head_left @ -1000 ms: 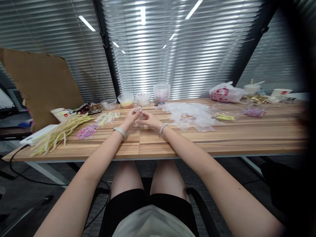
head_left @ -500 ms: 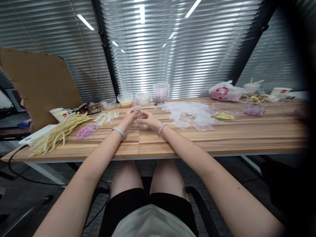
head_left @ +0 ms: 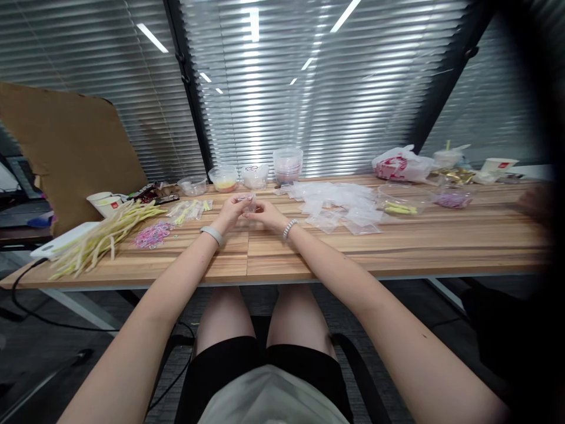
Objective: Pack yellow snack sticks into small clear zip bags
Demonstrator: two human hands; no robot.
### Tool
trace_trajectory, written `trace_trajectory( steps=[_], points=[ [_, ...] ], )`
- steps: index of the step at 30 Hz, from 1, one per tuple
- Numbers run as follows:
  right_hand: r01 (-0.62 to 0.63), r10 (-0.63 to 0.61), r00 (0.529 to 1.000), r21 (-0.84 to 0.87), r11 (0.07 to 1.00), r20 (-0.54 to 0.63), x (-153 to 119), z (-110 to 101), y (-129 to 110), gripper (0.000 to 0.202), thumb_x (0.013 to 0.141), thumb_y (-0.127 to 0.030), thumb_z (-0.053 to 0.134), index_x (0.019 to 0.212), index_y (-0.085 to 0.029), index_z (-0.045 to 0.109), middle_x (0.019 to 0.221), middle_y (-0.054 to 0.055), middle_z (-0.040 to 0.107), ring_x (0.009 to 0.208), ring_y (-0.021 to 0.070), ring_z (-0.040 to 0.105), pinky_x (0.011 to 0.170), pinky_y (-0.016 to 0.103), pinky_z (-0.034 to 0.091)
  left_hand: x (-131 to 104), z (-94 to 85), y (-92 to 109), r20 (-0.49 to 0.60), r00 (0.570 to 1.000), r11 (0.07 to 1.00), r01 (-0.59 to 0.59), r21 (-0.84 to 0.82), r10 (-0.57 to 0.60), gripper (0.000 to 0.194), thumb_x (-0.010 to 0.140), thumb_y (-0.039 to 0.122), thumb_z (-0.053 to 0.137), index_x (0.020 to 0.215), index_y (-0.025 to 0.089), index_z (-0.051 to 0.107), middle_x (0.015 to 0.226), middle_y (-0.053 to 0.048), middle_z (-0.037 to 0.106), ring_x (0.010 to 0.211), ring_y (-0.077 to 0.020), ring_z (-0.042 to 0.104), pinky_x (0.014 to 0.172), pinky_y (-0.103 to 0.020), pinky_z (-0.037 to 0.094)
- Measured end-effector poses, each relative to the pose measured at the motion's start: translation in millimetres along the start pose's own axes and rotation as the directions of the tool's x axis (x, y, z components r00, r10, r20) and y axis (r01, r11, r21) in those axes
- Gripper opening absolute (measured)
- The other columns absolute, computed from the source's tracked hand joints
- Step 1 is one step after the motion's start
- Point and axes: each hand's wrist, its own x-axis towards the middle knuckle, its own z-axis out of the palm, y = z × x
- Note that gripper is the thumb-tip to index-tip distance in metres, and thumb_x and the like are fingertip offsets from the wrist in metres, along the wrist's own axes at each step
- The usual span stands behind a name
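My left hand and my right hand meet over the middle of the table. Between their closed fingers is a small clear plastic bag, gripped from both sides; its contents are too small to make out. To the right lies a spread of clear plastic bags. Left of my hands are flat bags with pale yellow strips and a loose heap of pink and purple small pieces. A bundle of long yellowish strands lies farther left.
Clear tubs stand along the back edge. A tub with yellow pieces and one with purple pieces sit at right, near a white-and-red plastic bag. A paper cup and cardboard sheet stand left.
My left fingers have shifted slightly on the small clear bag, which sits a little lower. Both hands otherwise stay in place, and the view has moved very slightly.
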Motion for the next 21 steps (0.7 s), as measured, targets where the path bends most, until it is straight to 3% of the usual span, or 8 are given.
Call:
trace_trajectory(
  steps=[6,9,11,13,15,17,19,21],
  points=[
    [-0.049,0.046,0.998,-0.072,0.996,-0.033,0.3,-2.2,-7.2,0.054,0.083,-0.054,0.080,0.119,-0.015,0.073,0.113,0.009,0.073,0.102,0.0211,0.067,0.096,0.038,0.056,2.9,-3.2,-5.0,0.006,1.000,0.999,0.028,0.030,-0.028,0.058,0.077,0.056,0.087,0.112,0.012,0.073,0.115,-0.015,0.072,0.103,-0.0233,0.069,0.089,-0.034,0.056],
    [-0.047,0.043,0.999,-0.108,0.993,-0.033,1.2,-16.6,-20.3,0.069,0.078,-0.046,0.086,0.136,-0.016,0.065,0.135,0.010,0.065,0.117,0.0232,0.064,0.105,0.039,0.054,5.0,-6.7,-4.3,-0.055,0.998,0.998,0.006,0.057,-0.003,0.064,0.074,0.058,0.087,0.119,0.016,0.071,0.121,-0.013,0.071,0.104,-0.0230,0.068,0.087,-0.032,0.055],
    [-0.098,0.086,0.990,-0.111,0.989,-0.114,-0.6,-35.6,-33.6,0.083,0.075,-0.042,0.089,0.147,-0.016,0.056,0.150,0.013,0.055,0.130,0.0260,0.058,0.111,0.040,0.052,4.9,-8.8,-1.4,-0.085,0.996,0.978,-0.020,0.208,0.039,0.062,0.077,0.060,0.083,0.121,0.018,0.071,0.122,-0.012,0.071,0.107,-0.0238,0.067,0.090,-0.033,0.054],
    [-0.167,0.147,0.954,-0.054,0.985,-0.260,-5.3,-62.7,-49.3,0.086,0.081,-0.045,0.085,0.153,-0.017,0.048,0.155,0.015,0.049,0.135,0.0267,0.055,0.111,0.042,0.052,3.3,-10.0,1.9,-0.051,0.989,0.868,-0.098,0.487,0.140,0.060,0.081,0.059,0.078,0.124,0.017,0.070,0.126,-0.012,0.071,0.117,-0.0277,0.065,0.102,-0.039,0.052],
    [-0.169,0.156,0.898,0.005,0.986,-0.412,-13.5,-97.0,-65.1,0.076,0.090,-0.046,0.077,0.154,-0.018,0.046,0.151,0.014,0.052,0.129,0.0244,0.058,0.107,0.040,0.055,0.6,-9.8,4.2,0.060,0.973,0.641,-0.193,0.743,0.223,0.063,0.081,0.056,0.078,0.130,0.019,0.068,0.134,-0.013,0.068,0.127,-0.0328,0.060,0.113,-0.047,0.046],
    [-0.121,0.074,0.838,-0.051,0.991,-0.540,-24.8,-137.0,-79.1,0.066,0.094,-0.043,0.074,0.149,-0.017,0.050,0.145,0.013,0.056,0.123,0.0212,0.061,0.103,0.034,0.056,-2.3,-8.3,4.5,0.233,0.951,0.419,-0.300,0.857,0.204,0.062,0.084,0.054,0.074,0.135,0.021,0.066,0.143,-0.013,0.063,0.137,-0.0361,0.054,0.122,-0.053,0.037],
    [-0.145,0.031,0.793,-0.139,0.980,-0.609,-39.2,-180.4,-89.7,0.051,0.102,-0.047,0.063,0.141,-0.014,0.057,0.134,0.012,0.061,0.115,0.0182,0.063,0.097,0.030,0.056,-4.8,-6.1,3.0,0.315,0.935,0.328,-0.352,0.877,0.161,0.062,0.088,0.054,0.069,0.140,0.021,0.064,0.145,-0.013,0.061,0.139,-0.0365,0.053,0.122,-0.053,0.037],
    [-0.243,0.042,0.746,-0.212,0.947,-0.664,-56.3,-224.9,-95.6,0.051,0.111,-0.052,0.042,0.136,-0.011,0.061,0.124,0.013,0.065,0.104,0.0149,0.065,0.091,0.029,0.055,-6.2,-4.7,0.5,0.336,0.934,0.311,-0.357,0.881,0.122,0.063,0.090,0.055,0.065,0.143,0.020,0.062,0.144,-0.014,0.062,0.136,-0.0365,0.055,0.119,-0.052,0.041]
  ],
)
